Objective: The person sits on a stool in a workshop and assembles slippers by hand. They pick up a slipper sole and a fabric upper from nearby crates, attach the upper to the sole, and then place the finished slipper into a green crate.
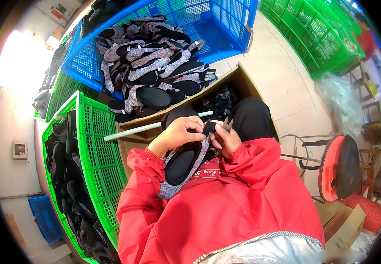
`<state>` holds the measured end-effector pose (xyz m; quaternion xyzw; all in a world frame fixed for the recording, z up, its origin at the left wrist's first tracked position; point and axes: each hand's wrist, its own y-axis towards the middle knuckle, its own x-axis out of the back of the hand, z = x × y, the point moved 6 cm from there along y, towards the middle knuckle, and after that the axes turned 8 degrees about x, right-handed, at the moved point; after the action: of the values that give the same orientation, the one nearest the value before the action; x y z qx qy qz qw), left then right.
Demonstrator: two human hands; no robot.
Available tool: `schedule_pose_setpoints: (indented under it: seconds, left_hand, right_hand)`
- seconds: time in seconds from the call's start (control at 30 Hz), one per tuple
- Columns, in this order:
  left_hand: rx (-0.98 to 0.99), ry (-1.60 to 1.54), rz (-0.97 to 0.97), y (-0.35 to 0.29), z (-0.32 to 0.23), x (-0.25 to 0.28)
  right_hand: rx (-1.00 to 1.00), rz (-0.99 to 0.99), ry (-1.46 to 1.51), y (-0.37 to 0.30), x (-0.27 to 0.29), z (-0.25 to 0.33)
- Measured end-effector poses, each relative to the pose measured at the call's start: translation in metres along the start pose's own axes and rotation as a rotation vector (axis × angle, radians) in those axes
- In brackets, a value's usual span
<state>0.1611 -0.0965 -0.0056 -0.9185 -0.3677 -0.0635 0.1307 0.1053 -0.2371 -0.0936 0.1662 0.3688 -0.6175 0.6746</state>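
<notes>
Over the lap: floral fabric slip-on shoe (179, 169) with a black insole, slanting from the fingers toward the red smock (243, 193) — whether it touches the smock, I cannot tell.
Left hand (181, 133): thumb and fingers pinched narrow on the shoe's far end, most of the shoe below the grip.
Right hand (225, 137): fingers curled just beside the left, pinching the same black end; pointed metal blades (228, 124) rise from it.
Beyond the knees (251, 115): open cardboard box (247, 81), with a white rod (142, 130) slanting across its near left side.
Farther out: blue plastic crate (232, 35) heaped with similar floral shoes (148, 66) — green crate (105, 145) at left.
</notes>
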Motion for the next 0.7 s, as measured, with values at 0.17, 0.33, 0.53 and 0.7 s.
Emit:
schedule_pose_setpoints:
  seconds: [0.17, 0.33, 0.53, 0.7]
  left_hand:
    - [0.304, -0.59, -0.052, -0.008, 0.033, -0.003]
    - [0.386, -0.735, -0.085, -0.008, 0.045, 0.0]
    - [0.377, -0.808, -0.095, -0.01, 0.058, 0.005]
    - [0.394, -0.847, -0.138, -0.01, 0.05, 0.003]
  right_hand:
    - [0.017, -0.164, -0.013, -0.01, 0.015, 0.022]
    - [-0.002, 0.148, -0.302, -0.023, 0.005, 0.045]
    - [-0.077, 0.345, -0.511, -0.033, -0.02, 0.032]
    - [0.036, 0.165, -0.398, -0.018, -0.034, 0.023]
